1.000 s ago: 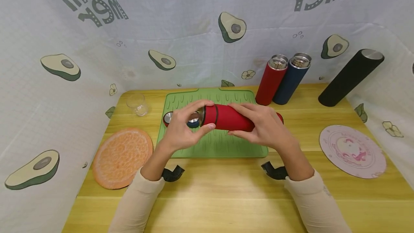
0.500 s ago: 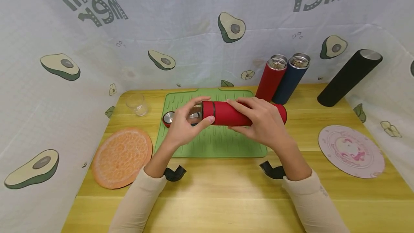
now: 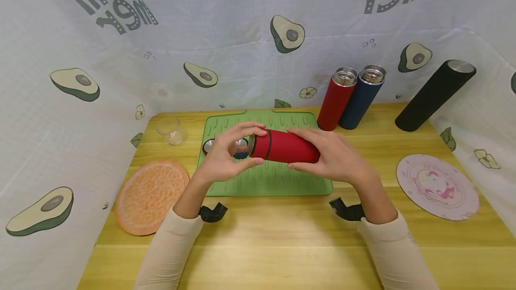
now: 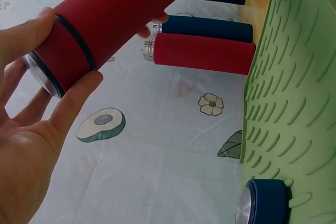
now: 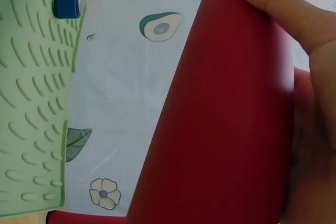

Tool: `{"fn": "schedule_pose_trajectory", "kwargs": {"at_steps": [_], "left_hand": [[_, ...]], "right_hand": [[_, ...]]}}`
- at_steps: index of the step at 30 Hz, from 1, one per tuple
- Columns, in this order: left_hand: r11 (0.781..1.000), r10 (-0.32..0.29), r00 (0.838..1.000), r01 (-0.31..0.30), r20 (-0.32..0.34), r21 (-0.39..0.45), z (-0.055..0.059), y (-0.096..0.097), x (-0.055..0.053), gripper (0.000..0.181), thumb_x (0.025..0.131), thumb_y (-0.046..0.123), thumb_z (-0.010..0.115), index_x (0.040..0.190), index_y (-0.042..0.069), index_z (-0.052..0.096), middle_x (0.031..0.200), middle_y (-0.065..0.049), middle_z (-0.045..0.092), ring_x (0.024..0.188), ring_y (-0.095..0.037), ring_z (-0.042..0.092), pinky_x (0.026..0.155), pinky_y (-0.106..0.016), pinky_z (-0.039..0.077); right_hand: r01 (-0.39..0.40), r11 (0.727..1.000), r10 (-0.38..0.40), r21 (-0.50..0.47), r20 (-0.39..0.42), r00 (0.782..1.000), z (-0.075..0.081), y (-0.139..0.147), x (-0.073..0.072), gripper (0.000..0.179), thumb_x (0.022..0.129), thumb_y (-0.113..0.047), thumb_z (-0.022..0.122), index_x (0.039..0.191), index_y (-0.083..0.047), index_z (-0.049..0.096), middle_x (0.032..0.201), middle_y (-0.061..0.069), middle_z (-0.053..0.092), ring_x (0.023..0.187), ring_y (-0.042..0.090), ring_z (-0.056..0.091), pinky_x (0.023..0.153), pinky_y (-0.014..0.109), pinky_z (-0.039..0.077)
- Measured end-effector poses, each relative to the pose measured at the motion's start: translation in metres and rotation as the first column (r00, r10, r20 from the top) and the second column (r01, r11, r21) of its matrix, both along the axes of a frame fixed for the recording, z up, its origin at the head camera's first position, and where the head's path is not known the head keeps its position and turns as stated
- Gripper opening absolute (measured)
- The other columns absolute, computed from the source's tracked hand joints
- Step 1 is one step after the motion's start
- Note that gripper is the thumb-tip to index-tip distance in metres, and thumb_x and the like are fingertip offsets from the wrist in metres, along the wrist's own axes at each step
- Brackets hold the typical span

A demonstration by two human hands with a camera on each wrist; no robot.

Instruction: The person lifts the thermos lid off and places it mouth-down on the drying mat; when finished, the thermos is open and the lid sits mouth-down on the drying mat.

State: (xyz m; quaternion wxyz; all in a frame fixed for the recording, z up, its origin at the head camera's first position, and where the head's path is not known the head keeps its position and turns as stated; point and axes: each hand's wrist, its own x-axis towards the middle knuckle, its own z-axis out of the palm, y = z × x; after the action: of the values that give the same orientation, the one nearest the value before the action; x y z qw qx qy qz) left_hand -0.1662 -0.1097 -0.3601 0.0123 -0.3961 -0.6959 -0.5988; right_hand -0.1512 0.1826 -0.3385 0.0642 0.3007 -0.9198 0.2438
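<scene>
Both hands hold a red thermos bottle (image 3: pixel 296 147) lying sideways above the green mat (image 3: pixel 266 183). My left hand (image 3: pixel 221 158) grips its lid (image 3: pixel 261 145), thumb and fingers on opposite sides near the dark ring. The lid sits on the body, its metal top facing left in the left wrist view. Around the body my right hand (image 3: pixel 340 158) curls, covering the base end in the head view. Behind the left fingers a blue lid (image 3: pixel 241 151) lies on the mat, with a red lid (image 3: pixel 207 146) beside it, partly hidden.
Uncapped red (image 3: pixel 335 104) and blue (image 3: pixel 360 105) bottles stand side by side at the back right. A black bottle (image 3: pixel 429 102) stands farther right. A clear glass (image 3: pixel 171 131), an orange-slice placemat (image 3: pixel 151 198) and a pink round mat (image 3: pixel 437 187) lie around the green mat.
The bottle was nearly level half a second ago; now its right end dips lower and its base is hidden. The right hand has turned with it. Both hands keep their hold.
</scene>
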Motion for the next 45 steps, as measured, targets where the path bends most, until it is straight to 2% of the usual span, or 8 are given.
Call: {"fn": "schedule_pose_trajectory", "kwargs": {"at_steps": [4, 9, 15, 21, 26, 31, 38, 45], "left_hand": [[1.0, 0.025, 1.0, -0.025, 0.009, -0.011, 0.0, 0.0, 0.001, 0.057, 0.085, -0.004, 0.081, 0.137, 0.008, 0.064, 0.15, -0.005, 0.054, 0.134, -0.021, 0.057, 0.092, -0.047, 0.062], [0.996, 0.085, 0.996, -0.084, 0.025, -0.032, 0.001, 0.001, 0.004, 0.059, 0.086, 0.002, 0.082, 0.141, 0.013, 0.062, 0.147, -0.004, 0.059, 0.125, -0.022, 0.063, 0.09, -0.04, 0.063], [0.98, 0.196, 0.971, -0.187, 0.134, -0.074, 0.002, 0.005, 0.005, 0.056, 0.089, 0.016, 0.082, 0.141, 0.027, 0.063, 0.134, -0.003, 0.066, 0.104, -0.022, 0.072, 0.079, -0.037, 0.066], [0.977, 0.208, 0.959, -0.195, 0.192, -0.084, 0.001, 0.003, 0.004, 0.057, 0.091, 0.016, 0.08, 0.143, 0.027, 0.06, 0.135, -0.006, 0.064, 0.1, -0.025, 0.075, 0.073, -0.04, 0.066], [0.977, 0.181, 0.98, -0.168, 0.088, -0.134, 0.002, 0.0, 0.003, 0.069, 0.089, 0.016, 0.082, 0.15, 0.029, 0.053, 0.143, 0.001, 0.06, 0.118, -0.019, 0.066, 0.083, -0.035, 0.065], [0.988, 0.127, 0.992, -0.129, -0.027, -0.088, 0.004, -0.003, 0.001, 0.067, 0.089, 0.009, 0.082, 0.149, 0.019, 0.054, 0.152, 0.001, 0.052, 0.138, -0.018, 0.054, 0.102, -0.041, 0.058], [0.987, 0.079, 0.986, -0.098, -0.147, -0.125, 0.006, -0.006, 0.0, 0.06, 0.088, 0.008, 0.082, 0.144, 0.013, 0.06, 0.155, -0.004, 0.05, 0.142, -0.019, 0.05, 0.113, -0.041, 0.05], [0.974, 0.07, 0.973, -0.114, -0.22, -0.195, 0.001, -0.004, -0.003, 0.063, 0.086, 0.012, 0.085, 0.144, 0.012, 0.06, 0.151, -0.006, 0.053, 0.136, -0.021, 0.056, 0.105, -0.045, 0.056]], "right_hand": [[0.0, 1.0, 0.0, 0.016, -0.001, 1.0, 0.0, 0.0, 0.0, 0.077, 0.083, -0.053, 0.083, 0.149, -0.024, 0.056, 0.13, 0.008, 0.067, 0.101, 0.024, 0.066, 0.074, 0.04, 0.062], [0.009, 1.0, -0.007, 0.02, -0.102, 0.995, -0.002, -0.001, 0.0, 0.076, 0.081, -0.051, 0.086, 0.146, -0.023, 0.059, 0.123, 0.009, 0.069, 0.095, 0.023, 0.067, 0.069, 0.037, 0.06], [0.031, 0.999, -0.028, 0.008, -0.256, 0.966, -0.005, -0.003, -0.002, 0.076, 0.075, -0.046, 0.091, 0.142, -0.021, 0.064, 0.123, 0.011, 0.07, 0.098, 0.029, 0.067, 0.071, 0.043, 0.06], [0.022, 1.0, -0.023, -0.008, -0.312, 0.95, -0.007, -0.006, -0.003, 0.077, 0.072, -0.044, 0.094, 0.14, -0.021, 0.066, 0.123, 0.011, 0.07, 0.1, 0.031, 0.067, 0.074, 0.046, 0.061], [0.045, 0.999, -0.05, -0.022, -0.302, 0.952, -0.008, -0.003, -0.003, 0.076, 0.071, -0.042, 0.095, 0.139, -0.02, 0.067, 0.122, 0.012, 0.07, 0.099, 0.032, 0.067, 0.074, 0.048, 0.061], [0.058, 0.998, -0.059, -0.013, -0.29, 0.955, -0.007, 0.002, -0.005, 0.077, 0.071, -0.043, 0.095, 0.139, -0.02, 0.067, 0.121, 0.012, 0.071, 0.099, 0.031, 0.067, 0.075, 0.047, 0.061], [0.039, 0.999, -0.035, 0.01, -0.264, 0.964, -0.006, 0.004, -0.004, 0.078, 0.07, -0.049, 0.094, 0.138, -0.023, 0.067, 0.122, 0.012, 0.071, 0.098, 0.03, 0.068, 0.073, 0.044, 0.061], [0.026, 1.0, -0.024, 0.006, -0.228, 0.973, -0.004, 0.003, -0.002, 0.078, 0.07, -0.048, 0.094, 0.139, -0.022, 0.067, 0.121, 0.011, 0.071, 0.1, 0.029, 0.068, 0.073, 0.043, 0.06]]}}
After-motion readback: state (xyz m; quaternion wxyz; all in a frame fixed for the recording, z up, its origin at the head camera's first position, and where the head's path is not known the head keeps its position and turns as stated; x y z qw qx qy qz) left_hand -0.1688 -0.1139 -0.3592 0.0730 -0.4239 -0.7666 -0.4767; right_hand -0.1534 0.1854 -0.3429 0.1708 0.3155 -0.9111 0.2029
